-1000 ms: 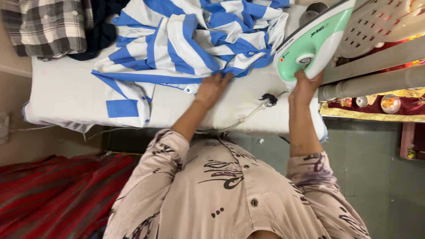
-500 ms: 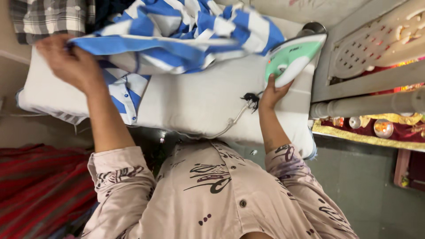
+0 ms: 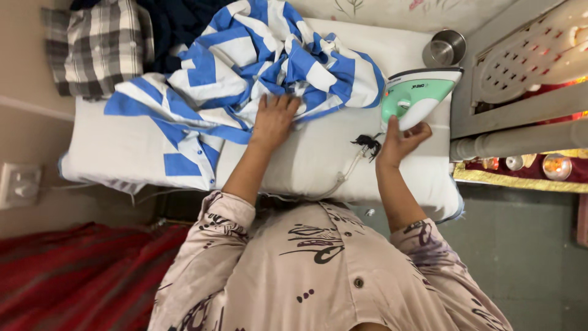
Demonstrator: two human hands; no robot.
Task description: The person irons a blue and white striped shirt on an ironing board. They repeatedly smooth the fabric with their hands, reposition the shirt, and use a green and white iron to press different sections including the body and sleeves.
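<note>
A crumpled blue and white striped shirt [image 3: 245,73] lies on the white padded ironing surface [image 3: 306,156]. My left hand [image 3: 274,119] rests flat on the shirt's near edge with fingers spread. A green and white iron [image 3: 418,93] stands on its heel at the right end of the surface. My right hand [image 3: 401,138] sits just below the iron, fingers apart, with the thumb and fingertips touching its lower edge. The iron's white cord [image 3: 343,171] runs past a black knot toward my body.
A steel cup [image 3: 444,48] stands behind the iron. A checked cloth [image 3: 101,49] and a dark navy garment [image 3: 177,24] lie at the far left. White carved furniture [image 3: 527,61] is at the right, a wall socket [image 3: 18,184] at the left, a red striped cloth [image 3: 79,276] below.
My left hand dropped the lifted shirt and came back to its near edge. The iron has been stood on its heel, and my right hand has loosened from it.
</note>
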